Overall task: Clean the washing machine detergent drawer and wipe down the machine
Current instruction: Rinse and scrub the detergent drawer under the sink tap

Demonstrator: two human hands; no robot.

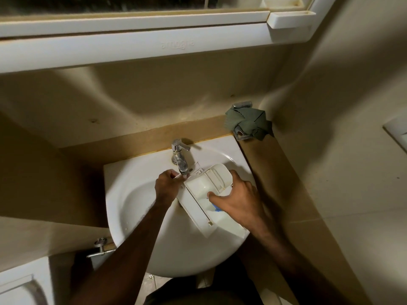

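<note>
The detergent drawer (211,194) is held over the white basin (136,208), just in front of the tap (180,157), probably so that the water can run into its compartments and drain down. The right hand (237,201) grips the drawer on its far side from the tap, with one finger pressed into a compartment, near a small blue part (217,208). The left hand (168,186) is closed on the drawer's edge directly below the tap's spout; whether it holds something thin there, I cannot tell. The drawer is hard, smooth white plastic with rounded walls; the basin looks like glossy ceramic, the tap is shiny metal. Behind and to the right of the tap, a crumpled green cloth (248,122) waits on the brown counter (264,164), possibly for wiping.
</note>
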